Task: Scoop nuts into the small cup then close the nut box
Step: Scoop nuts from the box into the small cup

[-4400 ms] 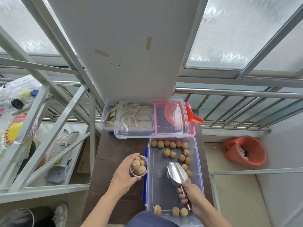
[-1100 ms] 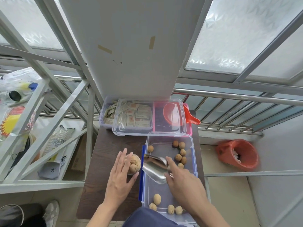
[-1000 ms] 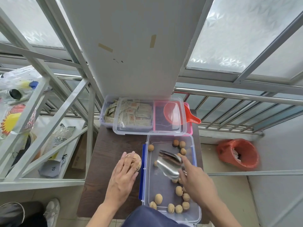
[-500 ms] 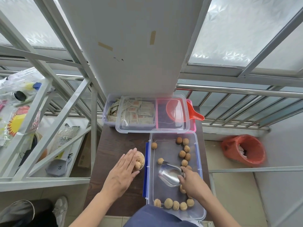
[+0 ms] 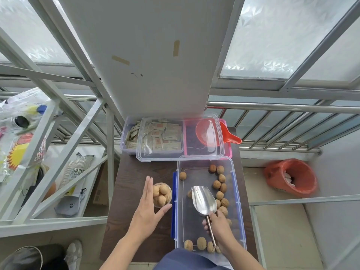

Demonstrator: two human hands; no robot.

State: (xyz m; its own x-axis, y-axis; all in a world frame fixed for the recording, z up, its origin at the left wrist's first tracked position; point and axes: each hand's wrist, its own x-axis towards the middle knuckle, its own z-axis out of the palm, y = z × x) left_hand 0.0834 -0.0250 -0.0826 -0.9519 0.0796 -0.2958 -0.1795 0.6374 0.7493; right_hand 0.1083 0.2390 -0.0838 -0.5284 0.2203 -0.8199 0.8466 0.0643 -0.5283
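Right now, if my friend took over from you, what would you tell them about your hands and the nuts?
Left hand: open, fingers straight, beside the small cup, touching or nearly so.
Right hand: gripping the metal scoop, which looks empty and lies low inside the nut box.
The cup stands on the table, heaped with nuts. Loose nuts remain in the box.
Done: cup looks full.
Left: let go of the scoop, then fit the clear lid, lying on the far boxes, onto the nut box.
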